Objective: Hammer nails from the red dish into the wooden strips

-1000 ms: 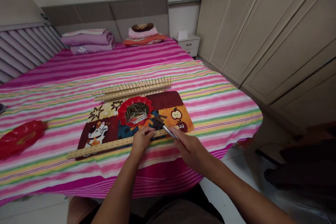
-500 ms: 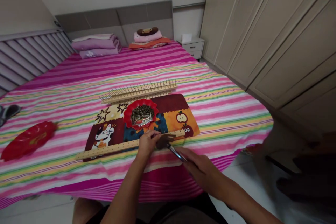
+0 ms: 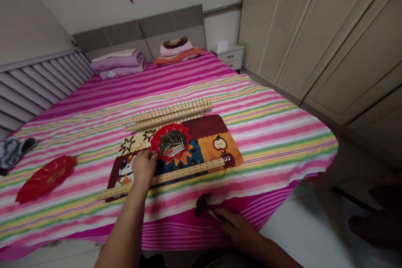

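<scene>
My right hand (image 3: 238, 227) is wrapped round the handle of a hammer (image 3: 202, 205), low over the near edge of the bed. Its dark head points left, apart from the wood. My left hand (image 3: 145, 167) is by the left rim of a red scalloped bowl (image 3: 155, 139), fingers drawn together; whether they hold anything is too small to tell. Many loose nails (image 3: 172, 142) fill the bowl. In front of it a long pale wooden strip (image 3: 185, 171) with a row of small holes lies across a patterned mat (image 3: 230, 150), partly hidden by my left forearm.
Behind the bowl lie wooden strips (image 3: 169, 114) bristling with upright nails. A red oval tray (image 3: 45, 180) and a grey-black item (image 3: 14, 153) are at the left. Folded bedding (image 3: 117, 65) sits by the headboard; wardrobes (image 3: 314, 42) stand along the right.
My left hand has left the wooden strip and moved left to the bowl's rim. My right hand has lowered the hammer toward me, away from the strip.
</scene>
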The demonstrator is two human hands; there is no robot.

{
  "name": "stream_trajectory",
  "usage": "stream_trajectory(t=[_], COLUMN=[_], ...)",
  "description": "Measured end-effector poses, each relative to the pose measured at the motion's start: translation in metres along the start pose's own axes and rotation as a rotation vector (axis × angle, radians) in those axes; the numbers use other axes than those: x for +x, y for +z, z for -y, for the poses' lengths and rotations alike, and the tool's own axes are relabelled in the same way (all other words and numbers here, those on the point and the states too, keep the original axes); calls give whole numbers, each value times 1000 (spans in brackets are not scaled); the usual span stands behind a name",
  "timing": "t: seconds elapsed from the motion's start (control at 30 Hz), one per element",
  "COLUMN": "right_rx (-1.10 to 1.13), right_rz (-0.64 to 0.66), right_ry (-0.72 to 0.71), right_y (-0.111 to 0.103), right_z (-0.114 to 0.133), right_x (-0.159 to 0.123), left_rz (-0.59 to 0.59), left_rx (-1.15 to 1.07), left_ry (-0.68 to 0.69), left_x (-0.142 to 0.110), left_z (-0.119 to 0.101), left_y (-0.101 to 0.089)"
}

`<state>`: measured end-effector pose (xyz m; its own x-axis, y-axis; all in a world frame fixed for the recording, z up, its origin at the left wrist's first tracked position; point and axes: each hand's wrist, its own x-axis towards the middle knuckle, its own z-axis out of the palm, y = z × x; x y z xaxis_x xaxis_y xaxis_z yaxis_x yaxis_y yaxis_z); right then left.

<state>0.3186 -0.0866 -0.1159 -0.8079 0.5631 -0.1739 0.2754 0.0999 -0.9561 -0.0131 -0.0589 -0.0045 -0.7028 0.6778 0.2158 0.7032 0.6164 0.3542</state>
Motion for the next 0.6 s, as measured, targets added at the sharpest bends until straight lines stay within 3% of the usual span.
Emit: stream_trajectory(t=[0.2, 0.37, 0.6], right_rx=[18, 44, 49], right_rz=[-7, 4, 13], right_ry=[5, -16, -7], right_y=[-1, -3, -5], right_z=[3, 7, 11], right_x=[2, 2, 1], left_rz=[140, 183, 306], left_rx=[294, 341, 296], left_ry=[-67, -146, -241], left_x=[12, 17, 26], left_z=[-22, -33, -30], left_y=[17, 25, 19])
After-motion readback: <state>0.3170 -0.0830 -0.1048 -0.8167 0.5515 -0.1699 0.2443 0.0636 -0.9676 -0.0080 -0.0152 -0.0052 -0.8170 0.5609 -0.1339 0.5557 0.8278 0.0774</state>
